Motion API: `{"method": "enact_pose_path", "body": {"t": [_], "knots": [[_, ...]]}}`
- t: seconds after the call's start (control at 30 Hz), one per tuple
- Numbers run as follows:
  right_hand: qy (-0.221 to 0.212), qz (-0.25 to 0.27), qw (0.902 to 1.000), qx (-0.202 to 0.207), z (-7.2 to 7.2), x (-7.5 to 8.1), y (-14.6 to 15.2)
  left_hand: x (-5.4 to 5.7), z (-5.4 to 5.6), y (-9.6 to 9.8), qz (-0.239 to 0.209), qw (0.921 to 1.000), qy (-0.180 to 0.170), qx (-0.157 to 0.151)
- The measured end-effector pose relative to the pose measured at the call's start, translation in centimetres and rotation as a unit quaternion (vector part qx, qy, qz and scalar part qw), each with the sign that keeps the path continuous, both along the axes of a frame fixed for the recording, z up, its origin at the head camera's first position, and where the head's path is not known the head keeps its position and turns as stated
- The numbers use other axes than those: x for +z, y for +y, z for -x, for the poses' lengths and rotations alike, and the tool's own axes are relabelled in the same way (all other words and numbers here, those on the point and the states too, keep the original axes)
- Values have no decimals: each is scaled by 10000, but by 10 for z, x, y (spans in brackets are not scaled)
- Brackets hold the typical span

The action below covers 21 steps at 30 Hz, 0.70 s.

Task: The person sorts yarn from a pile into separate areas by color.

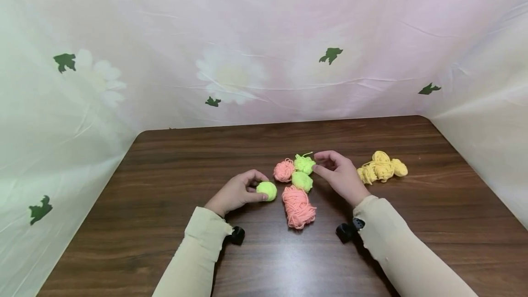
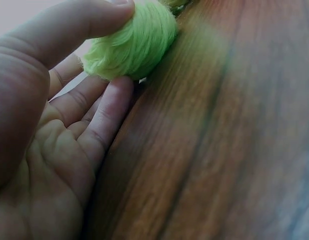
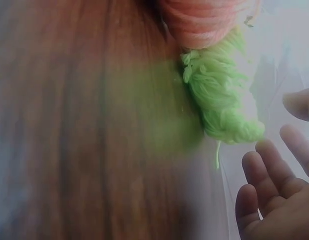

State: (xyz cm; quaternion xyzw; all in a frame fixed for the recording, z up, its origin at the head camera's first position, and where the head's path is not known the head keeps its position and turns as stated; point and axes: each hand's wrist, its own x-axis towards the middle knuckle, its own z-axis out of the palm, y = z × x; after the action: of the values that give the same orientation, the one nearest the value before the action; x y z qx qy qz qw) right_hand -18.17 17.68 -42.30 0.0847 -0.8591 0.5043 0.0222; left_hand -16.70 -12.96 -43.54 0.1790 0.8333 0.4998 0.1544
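Observation:
A bright yellow-green ball of yarn (image 1: 266, 190) is pinched between the thumb and fingers of my left hand (image 1: 238, 192); the left wrist view shows the same yarn ball (image 2: 137, 42) close up. My right hand (image 1: 341, 177) is beside a fluffy green yarn ball (image 1: 304, 164) with a loose end, its fingers relaxed and parted. In the right wrist view a gap shows between those fingers (image 3: 274, 172) and the green yarn (image 3: 222, 95). A second green ball (image 1: 302, 181) lies just in front, touching a coral skein (image 1: 299, 207). To the left sits a round coral ball (image 1: 283, 170).
A cluster of yellow yarn balls (image 1: 382, 167) lies right of my right hand. Everything rests on a dark wooden table (image 1: 185, 150). Patterned cloth (image 1: 264, 35) hangs behind the table and along both sides.

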Motion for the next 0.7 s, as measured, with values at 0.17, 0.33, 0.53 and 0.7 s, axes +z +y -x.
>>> {"method": "enact_pose_path", "body": {"t": [0.17,0.33,0.53,0.7], "knots": [[-161,53,9999,31,4,-3,-4,0,0,-1,-23,10000,-57,-7],[-340,105,9993,93,9,-6,-8,-1,1,-1,-54,9999,-97,-10],[-506,160,9985,139,14,-8,-11,-2,2,-1,-60,10000,-27,-46],[-661,81,9975,231,15,-10,-13,-1,2,-1,-76,10000,-45,-37]]}}
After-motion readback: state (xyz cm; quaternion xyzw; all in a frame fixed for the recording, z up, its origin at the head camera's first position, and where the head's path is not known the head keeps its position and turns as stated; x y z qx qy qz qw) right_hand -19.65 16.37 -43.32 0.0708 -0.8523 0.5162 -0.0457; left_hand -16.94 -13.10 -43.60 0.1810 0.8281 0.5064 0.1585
